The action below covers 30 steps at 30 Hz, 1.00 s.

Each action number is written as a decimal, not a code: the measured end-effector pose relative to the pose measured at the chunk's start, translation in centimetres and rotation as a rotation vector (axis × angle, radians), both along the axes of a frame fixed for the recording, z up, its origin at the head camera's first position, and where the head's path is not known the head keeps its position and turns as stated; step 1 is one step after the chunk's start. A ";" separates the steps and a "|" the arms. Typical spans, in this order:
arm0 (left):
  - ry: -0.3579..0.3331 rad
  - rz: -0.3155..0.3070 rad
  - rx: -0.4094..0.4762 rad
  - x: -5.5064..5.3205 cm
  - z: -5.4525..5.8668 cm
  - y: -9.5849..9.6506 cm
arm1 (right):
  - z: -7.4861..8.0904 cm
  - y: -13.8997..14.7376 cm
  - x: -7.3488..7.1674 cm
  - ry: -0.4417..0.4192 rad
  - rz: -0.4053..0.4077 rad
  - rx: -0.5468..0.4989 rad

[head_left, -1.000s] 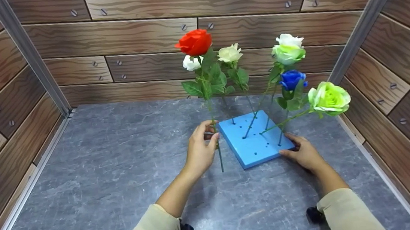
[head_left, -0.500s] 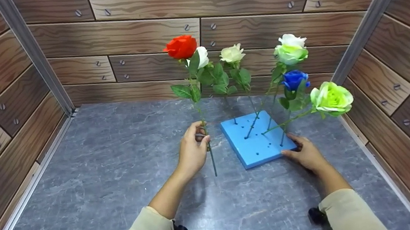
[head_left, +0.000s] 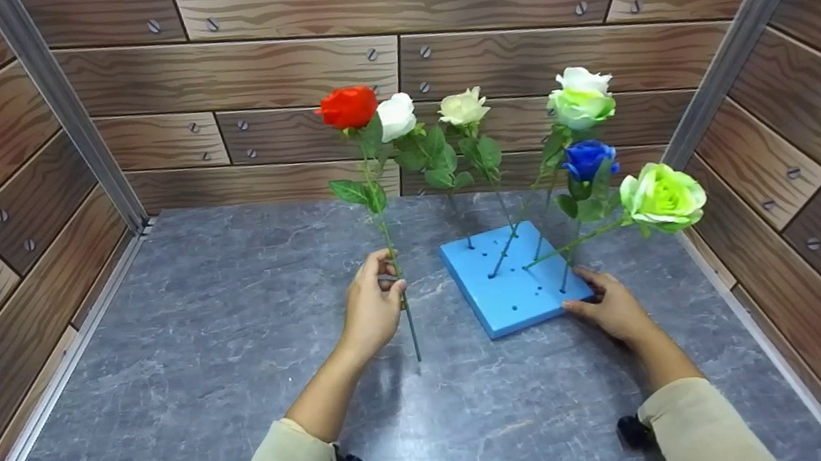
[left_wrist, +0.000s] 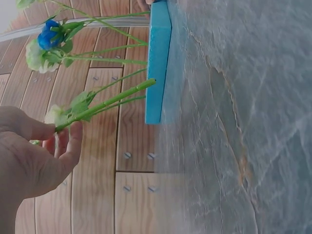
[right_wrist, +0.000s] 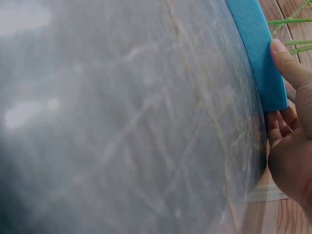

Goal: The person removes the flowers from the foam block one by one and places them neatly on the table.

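My left hand [head_left: 374,305] pinches the green stem of a red artificial rose [head_left: 349,107], held upright to the left of a blue foam block [head_left: 497,305]. In the left wrist view the bare lower end of the rose stem [left_wrist: 117,99] points past the thumb toward the block. Several roses stand in the block's holes: a white rose [head_left: 396,116], a cream rose [head_left: 463,107], a white-green rose [head_left: 582,99], a blue rose [head_left: 590,160] and a light green rose [head_left: 662,197] that leans right. My right hand [head_left: 614,309] grips the block's near right corner, thumb on top, fingers at its side.
The block rests on a grey marbled tabletop [head_left: 203,341]. Wood-patterned walls [head_left: 274,70] enclose the back and both sides, with metal posts [head_left: 72,120] at the corners. Small unfilled holes dot the block's top.
My left hand has drawn the red rose leftward, away from the block, and slightly toward me. The right hand keeps its hold on the block's corner.
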<state>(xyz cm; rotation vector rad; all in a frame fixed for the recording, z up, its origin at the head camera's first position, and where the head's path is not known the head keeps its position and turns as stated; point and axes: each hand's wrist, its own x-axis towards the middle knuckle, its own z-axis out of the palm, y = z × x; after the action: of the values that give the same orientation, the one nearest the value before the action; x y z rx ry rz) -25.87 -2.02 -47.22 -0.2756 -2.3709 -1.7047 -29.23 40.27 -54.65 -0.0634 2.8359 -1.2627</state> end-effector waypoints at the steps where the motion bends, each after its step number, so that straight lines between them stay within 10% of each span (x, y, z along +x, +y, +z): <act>1: -0.009 -0.003 -0.002 0.0 0.0 -0.1 | 0.0 0.0 0.0 0.005 -0.001 0.003; 30: -0.322 -0.054 -0.053 -1.0 -1.5 -1.4 | -0.2 0.0 0.0 -0.015 0.007 -0.027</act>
<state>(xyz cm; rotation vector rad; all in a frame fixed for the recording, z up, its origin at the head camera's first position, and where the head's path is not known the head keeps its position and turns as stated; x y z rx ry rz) -26.89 -3.46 -48.74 -0.0769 -2.6583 -1.8323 -29.25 40.23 -54.84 -0.0645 2.8039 -1.2942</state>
